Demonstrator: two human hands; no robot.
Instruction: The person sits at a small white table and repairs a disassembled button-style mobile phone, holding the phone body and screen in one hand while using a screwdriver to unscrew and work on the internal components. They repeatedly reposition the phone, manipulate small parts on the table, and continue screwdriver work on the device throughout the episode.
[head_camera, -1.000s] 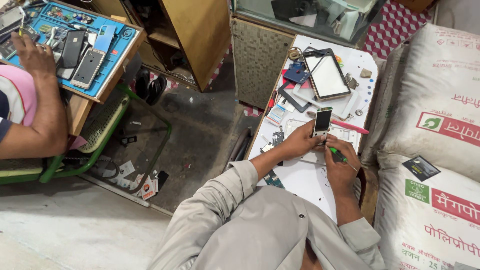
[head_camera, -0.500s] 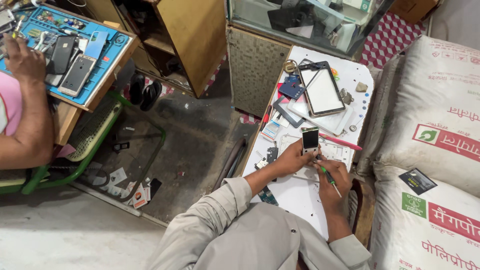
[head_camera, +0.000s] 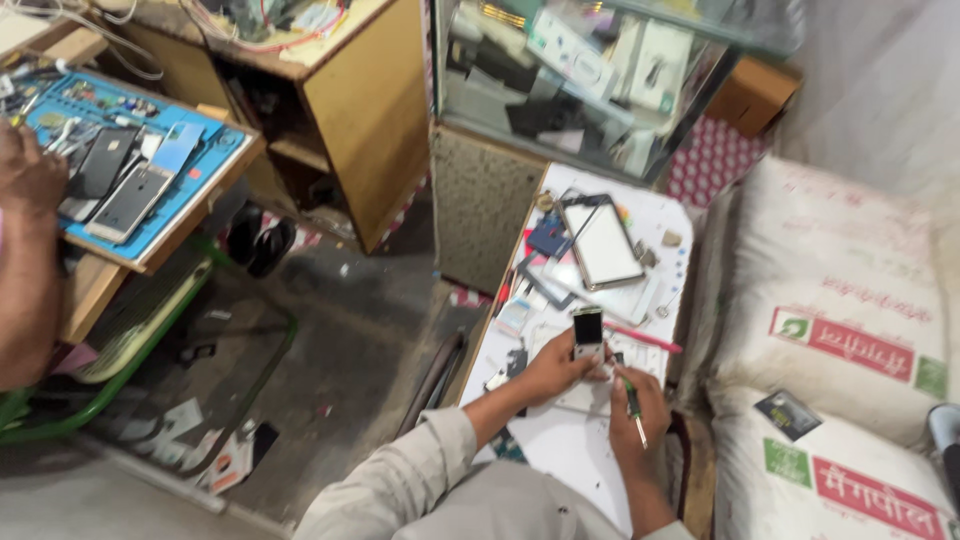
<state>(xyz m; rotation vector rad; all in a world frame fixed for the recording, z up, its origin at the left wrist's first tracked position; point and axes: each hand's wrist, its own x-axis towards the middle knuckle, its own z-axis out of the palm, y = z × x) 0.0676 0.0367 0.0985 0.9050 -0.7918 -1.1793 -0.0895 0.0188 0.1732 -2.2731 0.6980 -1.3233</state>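
My left hand is on the white table, fingers bent round the bottom of a small phone. The phone stands up on its end, screen dark, silver rim, abt in the middle of the table. So left hand is closed on the phone.

My right hand is just beside it, to the right. It holds a thin screwdriver w/ a green handle, fingers tight round it. The metal tip points down toward me. The top end sits close to the phone's base; can't tell if it touches.

Further up the table lies a big flat tablet w/ a pale screen and dark edge, tilted a bit. Left of it are small parts, a blue bit and dark frames, all mixed. A pink pen lies just right of the phone.

Right of the table are big white sacks w/ red and green print. A small dark card lies on one.

Behind the table is a glass case full of boxes. Far left, another person's hand rests by a blue tray w/ phones on it, well apart from me.
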